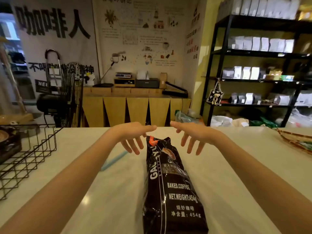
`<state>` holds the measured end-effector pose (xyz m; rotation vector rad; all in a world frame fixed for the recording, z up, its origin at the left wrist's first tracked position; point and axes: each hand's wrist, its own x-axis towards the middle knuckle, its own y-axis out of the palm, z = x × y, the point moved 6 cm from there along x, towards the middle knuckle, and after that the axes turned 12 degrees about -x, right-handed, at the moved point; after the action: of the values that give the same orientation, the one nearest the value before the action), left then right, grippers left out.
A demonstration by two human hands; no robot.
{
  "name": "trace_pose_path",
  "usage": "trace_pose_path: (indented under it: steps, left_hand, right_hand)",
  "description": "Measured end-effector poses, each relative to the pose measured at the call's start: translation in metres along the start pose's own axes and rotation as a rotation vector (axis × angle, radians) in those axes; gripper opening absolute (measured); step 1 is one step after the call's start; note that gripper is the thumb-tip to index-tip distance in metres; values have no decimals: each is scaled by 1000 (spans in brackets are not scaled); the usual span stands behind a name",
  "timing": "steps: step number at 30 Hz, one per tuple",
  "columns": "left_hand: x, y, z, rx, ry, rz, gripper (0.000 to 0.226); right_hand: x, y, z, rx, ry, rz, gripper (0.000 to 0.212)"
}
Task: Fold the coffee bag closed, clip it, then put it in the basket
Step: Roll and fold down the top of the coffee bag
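Note:
A tall black coffee bag with white lettering lies on the pale counter, its crumpled top end pointing away from me. My left hand hovers just left of the bag's top, fingers spread, holding nothing. My right hand hovers just right of the top, fingers also spread and empty. A light blue clip lies on the counter below my left hand, partly hidden by it. The black wire basket stands at the counter's left edge.
A woven tray sits at the counter's right edge. Behind the counter are a wooden cabinet with devices on it, a black shelf unit full of bags, and a fan and trolley at the left.

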<state>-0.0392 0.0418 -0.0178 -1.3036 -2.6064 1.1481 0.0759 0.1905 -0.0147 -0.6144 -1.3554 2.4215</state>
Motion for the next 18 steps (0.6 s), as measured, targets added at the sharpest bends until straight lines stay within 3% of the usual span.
trace_pose_path:
  steps: [5, 11, 18]
  left_hand:
    - [4, 30, 21, -83, -45, 6, 75]
    - [11, 67, 38, -337, -4, 30, 50]
    - [18, 72, 49, -498, -18, -5, 54]
  right_hand:
    - [5, 33, -17, 37, 65, 77, 83]
    - [14, 64, -25, 215, 66, 87, 68]
    - [30, 86, -34, 495, 106, 65, 63]
